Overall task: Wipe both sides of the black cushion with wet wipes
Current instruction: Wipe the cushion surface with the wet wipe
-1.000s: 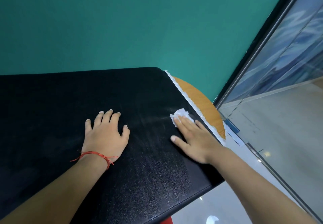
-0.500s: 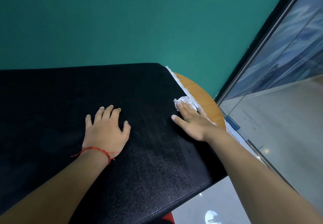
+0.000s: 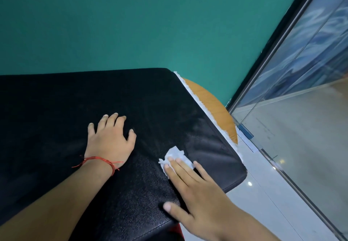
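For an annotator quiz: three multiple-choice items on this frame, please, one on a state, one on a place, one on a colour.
1. How is the left hand? A) clenched in a fist B) raised in the air C) flat on the black cushion
2. Where is the wet wipe? A) beneath the left hand B) beneath the fingers of the right hand C) off the cushion
3. What colour is the string on the left wrist? A) red B) blue C) white
Answers: C, it lies palm down and holds nothing; B, straight fingertips press it onto the cushion; A, a red thread circles the wrist.
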### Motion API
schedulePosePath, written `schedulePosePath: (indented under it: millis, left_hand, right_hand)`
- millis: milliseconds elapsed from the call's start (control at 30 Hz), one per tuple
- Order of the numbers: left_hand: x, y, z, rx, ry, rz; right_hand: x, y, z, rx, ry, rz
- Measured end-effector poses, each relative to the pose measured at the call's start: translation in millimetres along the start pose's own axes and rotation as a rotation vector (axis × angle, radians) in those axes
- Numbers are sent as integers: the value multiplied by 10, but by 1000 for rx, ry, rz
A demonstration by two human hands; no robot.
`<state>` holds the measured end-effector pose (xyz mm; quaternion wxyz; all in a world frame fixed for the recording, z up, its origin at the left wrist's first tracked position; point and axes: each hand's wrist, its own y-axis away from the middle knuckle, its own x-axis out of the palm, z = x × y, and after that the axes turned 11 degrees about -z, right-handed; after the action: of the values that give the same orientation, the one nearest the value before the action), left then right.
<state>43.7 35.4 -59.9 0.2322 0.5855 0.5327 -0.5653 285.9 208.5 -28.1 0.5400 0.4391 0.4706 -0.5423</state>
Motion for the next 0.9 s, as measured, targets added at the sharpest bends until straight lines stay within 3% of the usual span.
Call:
schedulePosePath:
  millis: [167, 467, 600, 733, 900]
  left_hand:
    - [4, -3, -8, -2, -2, -1]
    - [18, -15, -2, -4, 4, -3]
    - [23, -17, 14, -2, -1, -1]
    - [14, -7, 17, -1, 5, -9]
    - [20, -7, 7, 1, 14, -12]
  right_hand:
    - [-55, 12, -290, 91, 74, 17]
    - [-219, -848, -1216, 403, 77, 85]
    - [-210, -1064, -1298, 487, 59, 64]
    - [-142, -998, -1116, 459, 14, 7]
    - [-92, -586, -698, 267, -41, 9]
